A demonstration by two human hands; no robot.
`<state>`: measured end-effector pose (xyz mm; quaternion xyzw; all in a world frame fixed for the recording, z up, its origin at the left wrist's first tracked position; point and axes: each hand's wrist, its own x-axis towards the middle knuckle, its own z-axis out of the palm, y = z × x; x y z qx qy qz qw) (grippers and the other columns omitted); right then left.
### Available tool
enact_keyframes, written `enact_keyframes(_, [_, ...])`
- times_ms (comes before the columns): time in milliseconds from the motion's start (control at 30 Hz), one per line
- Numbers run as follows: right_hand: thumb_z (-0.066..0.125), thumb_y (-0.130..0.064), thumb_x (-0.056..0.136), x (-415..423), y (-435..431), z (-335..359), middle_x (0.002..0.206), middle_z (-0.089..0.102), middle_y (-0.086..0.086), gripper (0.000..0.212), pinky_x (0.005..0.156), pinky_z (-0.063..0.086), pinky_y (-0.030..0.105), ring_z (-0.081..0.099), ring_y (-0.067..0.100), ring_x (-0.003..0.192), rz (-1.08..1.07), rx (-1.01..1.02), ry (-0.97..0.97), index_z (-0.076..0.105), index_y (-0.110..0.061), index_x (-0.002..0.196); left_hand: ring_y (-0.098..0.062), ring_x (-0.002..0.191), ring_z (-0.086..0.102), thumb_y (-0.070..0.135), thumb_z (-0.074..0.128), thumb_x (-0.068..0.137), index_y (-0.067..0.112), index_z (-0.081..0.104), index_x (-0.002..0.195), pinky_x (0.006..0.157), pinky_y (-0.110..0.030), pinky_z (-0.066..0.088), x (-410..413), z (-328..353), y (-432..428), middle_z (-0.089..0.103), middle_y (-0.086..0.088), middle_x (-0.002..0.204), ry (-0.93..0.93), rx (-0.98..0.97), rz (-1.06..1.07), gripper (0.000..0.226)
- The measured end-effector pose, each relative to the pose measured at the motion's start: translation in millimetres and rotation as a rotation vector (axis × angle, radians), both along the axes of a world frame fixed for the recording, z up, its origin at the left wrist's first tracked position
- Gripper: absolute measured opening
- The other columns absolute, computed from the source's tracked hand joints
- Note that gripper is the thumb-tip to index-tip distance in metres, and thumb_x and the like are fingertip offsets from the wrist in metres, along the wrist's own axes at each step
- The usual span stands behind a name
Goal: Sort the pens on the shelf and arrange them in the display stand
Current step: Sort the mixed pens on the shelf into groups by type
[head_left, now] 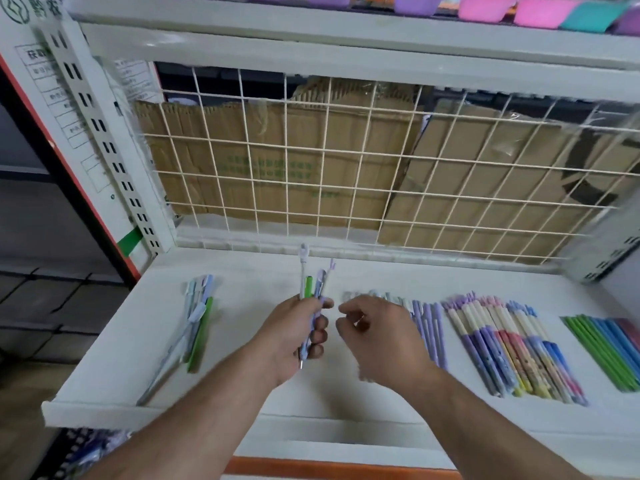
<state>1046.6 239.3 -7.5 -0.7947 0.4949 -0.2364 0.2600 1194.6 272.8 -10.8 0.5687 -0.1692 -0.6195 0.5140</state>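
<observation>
We hold a small bundle of white, green and lilac plastic pens (313,289) upright in the left hand (294,327), fingers curled round the barrels, presumably so the right hand (377,330), loosely curled beside it and empty as far as we can see, can draw singles out. On the white shelf board (242,306), sorted pen rows (502,344) lie right, a mixed heap of pens (197,323) left; a white wire grid (346,173) backed by brown cardboard (277,150) closes the rear.

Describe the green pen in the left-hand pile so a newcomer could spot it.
Find the white shelf below the wire grid. At its left end lies a loose pile of pens. The green pen runs along the pile's right edge, the only solid green barrel among pale blue and white ones.
</observation>
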Motion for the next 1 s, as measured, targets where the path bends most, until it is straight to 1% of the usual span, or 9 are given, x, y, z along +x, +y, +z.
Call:
enact_keyframes(100, [0.068,-0.026,0.086,-19.1,0.9,5.2,0.068,0.066,-0.015,0.010,0.061,0.044,0.017,0.060,0.004,0.066,-0.015,0.076,-0.089,0.067,-0.034,0.081,-0.013,0.046,0.041,0.012,0.051,0.097,0.012,0.068,0.105,0.041,-0.017,0.026,-26.7,3.8,-4.6,0.049,-0.002,0.060,0.068,-0.025,-0.012,0.019])
enact_keyframes(200, [0.070,-0.023,0.085,-41.9,0.8,9.0,0.058,0.061,-0.020,0.013,0.054,0.040,0.016,0.055,0.002,0.056,-0.005,0.124,-0.144,0.063,-0.031,0.079,-0.014,0.052,0.053,0.013,0.055,0.095,0.020,0.069,0.095,0.049,-0.020,0.036,-57.3,6.5,-10.9,0.062,-0.003,0.068,0.078,-0.054,-0.062,0.015])
enact_keyframes(400, [0.073,-0.023,0.086,-105.3,-9.4,17.2,0.069,0.064,-0.012,0.011,0.059,0.050,0.023,0.058,0.001,0.062,-0.072,0.137,-0.110,0.063,-0.027,0.089,-0.018,0.056,0.054,0.017,0.057,0.092,0.017,0.074,0.101,0.049,-0.024,0.039,-127.3,7.8,-26.1,0.063,-0.008,0.076,0.088,-0.030,-0.123,0.019])
enact_keyframes(567, [0.071,-0.030,0.089,-162.5,-21.2,22.4,0.076,0.066,-0.010,0.010,0.054,0.045,0.015,0.061,0.002,0.066,-0.103,0.152,-0.059,0.065,-0.024,0.093,-0.020,0.071,0.054,0.023,0.057,0.089,0.028,0.078,0.104,0.059,-0.030,0.041,-188.9,10.6,-39.0,0.068,-0.006,0.093,0.153,-0.035,-0.175,0.026])
enact_keyframes(633, [0.070,-0.031,0.089,-182.3,-25.1,22.3,0.071,0.066,-0.009,0.009,0.052,0.045,0.016,0.061,0.002,0.062,-0.108,0.166,-0.059,0.064,-0.023,0.086,-0.020,0.075,0.055,0.023,0.057,0.089,0.029,0.080,0.092,0.060,-0.030,0.041,-212.1,11.7,-43.3,0.070,-0.005,0.098,0.139,-0.028,-0.154,0.024])
enact_keyframes(700, [0.068,-0.028,0.088,-200.9,-28.8,21.6,0.066,0.065,-0.007,0.013,0.054,0.049,0.023,0.059,0.003,0.057,-0.111,0.175,-0.051,0.063,-0.023,0.078,-0.022,0.076,0.056,0.022,0.058,0.088,0.025,0.079,0.079,0.058,-0.029,0.040,-235.5,10.2,-46.9,0.069,-0.006,0.095,0.107,-0.006,-0.117,0.024])
enact_keyframes(800, [0.066,-0.022,0.088,-225.5,-33.4,19.5,0.065,0.064,-0.005,0.017,0.061,0.051,0.032,0.058,0.007,0.058,-0.124,0.180,-0.048,0.060,-0.025,0.073,-0.024,0.077,0.059,0.022,0.060,0.090,0.017,0.078,0.086,0.052,-0.025,0.040,-267.4,7.1,-52.2,0.070,-0.009,0.089,0.058,0.021,-0.047,0.019])
enact_keyframes(900, [0.066,-0.019,0.086,-246.7,-37.2,17.6,0.073,0.067,-0.005,0.017,0.063,0.058,0.038,0.065,0.011,0.063,-0.177,0.178,-0.112,0.056,-0.032,0.087,-0.017,0.058,0.057,0.023,0.057,0.092,0.014,0.073,0.086,0.045,-0.020,0.038,-293.2,11.4,-55.9,0.067,-0.005,0.075,0.056,0.034,-0.045,0.019])
enact_keyframes(1000, [0.069,-0.018,0.086,-266.2,-42.3,14.3,0.078,0.067,-0.007,0.017,0.064,0.058,0.036,0.065,0.009,0.066,-0.186,0.128,-0.135,0.059,-0.029,0.094,-0.021,0.075,0.065,0.027,0.055,0.094,0.016,0.074,0.094,0.062,-0.028,0.046,-312.6,16.4,-60.1,0.072,-0.004,0.084,0.138,0.011,-0.072,0.022])
